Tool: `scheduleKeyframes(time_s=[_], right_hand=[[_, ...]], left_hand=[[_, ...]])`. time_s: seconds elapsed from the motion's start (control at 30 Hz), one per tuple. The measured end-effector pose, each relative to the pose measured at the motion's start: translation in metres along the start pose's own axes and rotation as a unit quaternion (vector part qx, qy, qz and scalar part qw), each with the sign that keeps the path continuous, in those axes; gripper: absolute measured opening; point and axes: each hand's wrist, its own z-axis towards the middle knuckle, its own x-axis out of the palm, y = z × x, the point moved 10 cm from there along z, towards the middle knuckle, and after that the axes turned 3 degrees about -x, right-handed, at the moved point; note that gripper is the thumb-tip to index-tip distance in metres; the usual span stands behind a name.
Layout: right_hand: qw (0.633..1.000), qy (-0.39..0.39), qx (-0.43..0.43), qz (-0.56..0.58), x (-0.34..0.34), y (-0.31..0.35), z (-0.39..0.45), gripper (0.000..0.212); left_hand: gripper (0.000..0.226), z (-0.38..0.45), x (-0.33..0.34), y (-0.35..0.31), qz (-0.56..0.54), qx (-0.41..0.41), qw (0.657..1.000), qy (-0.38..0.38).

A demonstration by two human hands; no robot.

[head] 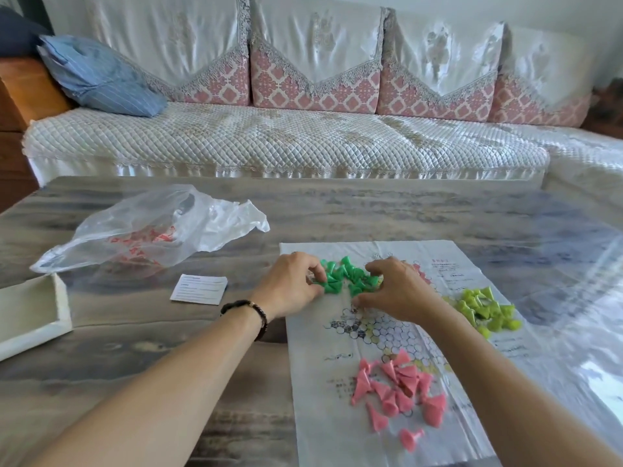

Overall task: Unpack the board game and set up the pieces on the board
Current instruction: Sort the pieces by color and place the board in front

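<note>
On wood-grain table (168, 365), paper board (337, 416), sofa (269, 143)

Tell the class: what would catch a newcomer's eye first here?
Three bright heaps of cone pieces on the paper board: green pieces at its far end, yellow pieces at the right, pink pieces nearest. The left hand and right hand work in the green heap.

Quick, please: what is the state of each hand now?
Left hand: fingers curled, pinching green pieces.
Right hand: on the green pieces; a grip cannot be told.
</note>
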Motion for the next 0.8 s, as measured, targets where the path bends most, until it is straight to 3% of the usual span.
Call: scheduleKeyframes(time_s=[0.1,0.2,0.3,0.4,0.5,0.53,0.6,0.7,0.8], right_hand=[[0.999,-0.005,-0.015,0.030,-0.002,0.006,0.011,0.048],[0.999,0.004,-0.024,0.035,-0.003,0.003,0.022,0.060],[0.999,0.029,-0.032,0.024,-0.003,-0.007,0.027,0.074],[0.998,0.042,-0.022,0.032,-0.004,-0.018,0.028,0.078],[0.998,0.053,-0.022,0.038,-0.003,-0.019,0.033,0.077],[0.997,0.056,-0.027,0.034,-0.002,-0.017,0.036,0.077],[0.997,0.064,-0.035,0.031,0.000,-0.013,0.041,0.080],[0.994,0.089,-0.053,0.022,0.002,-0.007,0.046,0.079],[0.993,0.097,-0.063,0.023,0.002,-0.007,0.048,0.077]], left_hand=[[0.012,0.009,0.003,0.000,-0.028,-0.015,0.999,-0.009],[0.025,0.014,0.006,-0.010,-0.002,0.009,1.000,-0.011],[0.063,0.013,0.007,-0.015,0.044,0.046,0.998,0.005],[0.092,0.017,0.007,0.000,0.045,-0.001,0.998,0.041],[0.051,0.027,0.015,-0.002,0.023,-0.019,0.997,0.073],[0.047,0.031,0.017,-0.006,0.024,-0.017,0.997,0.078],[0.049,0.038,0.025,-0.013,0.023,-0.011,0.995,0.092],[0.075,0.042,0.030,-0.019,0.013,-0.007,0.995,0.102],[0.076,0.040,0.028,-0.017,0.021,0.001,0.995,0.099]])
